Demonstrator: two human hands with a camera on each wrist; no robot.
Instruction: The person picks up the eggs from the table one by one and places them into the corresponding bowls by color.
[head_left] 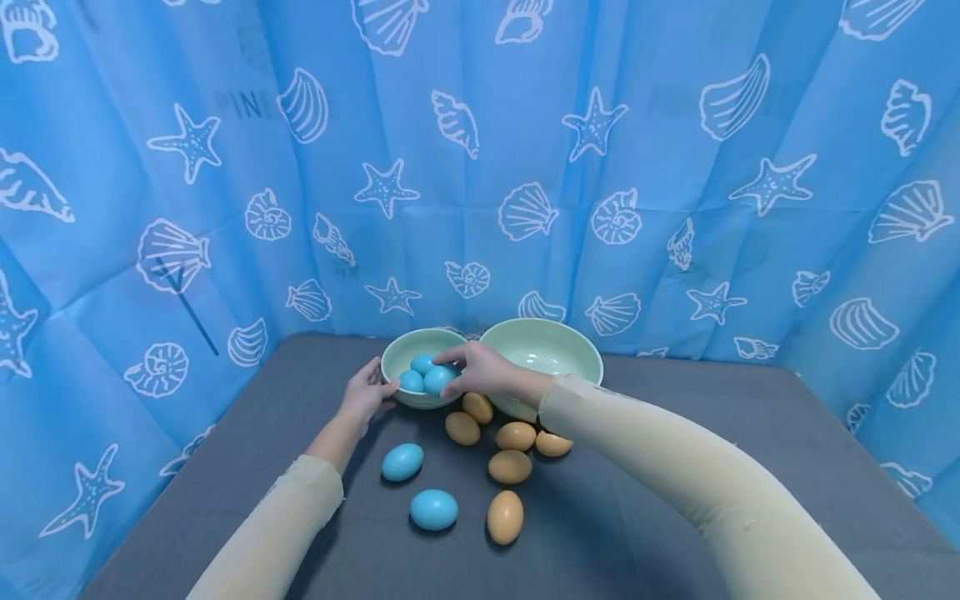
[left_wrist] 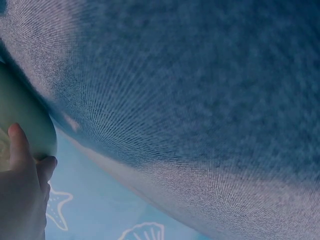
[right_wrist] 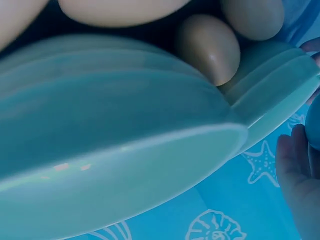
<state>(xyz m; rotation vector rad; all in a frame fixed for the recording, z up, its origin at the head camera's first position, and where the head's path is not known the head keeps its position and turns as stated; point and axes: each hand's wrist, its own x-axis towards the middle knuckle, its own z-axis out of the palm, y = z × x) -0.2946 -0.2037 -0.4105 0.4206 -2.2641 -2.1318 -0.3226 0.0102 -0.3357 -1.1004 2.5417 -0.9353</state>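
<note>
A person's right hand (head_left: 480,369) pinches a blue egg (head_left: 438,381) between thumb and fingers inside the rim of a small pale green bowl (head_left: 417,343), seen over my remote head camera near the far edge of a grey cloth-covered table (head_left: 750,400). The left hand (head_left: 365,393) grips the bowl's left side, thumb at the rim, and I see the two hands apart, on opposite sides of it. Two more blue eggs (head_left: 411,381) lie in the bowl beside the pinched one; whether that egg touches the bottom, I cannot tell. To the right, a large pale green bowl (head_left: 543,343) stands just beside the small one, also near the table's far edge, partly covered by the right arm in its cream sleeve (head_left: 645,429). Six brown eggs (head_left: 510,467) lie on the cloth in front of the bowls, one partly hidden by that sleeve, and my right wrist camera shows one near where the bowls meet. Two loose blue eggs (head_left: 433,509) rest left of them, toward the table's near edge. Behind hangs a blue curtain (head_left: 465,67) printed with white shells and starfish.
</note>
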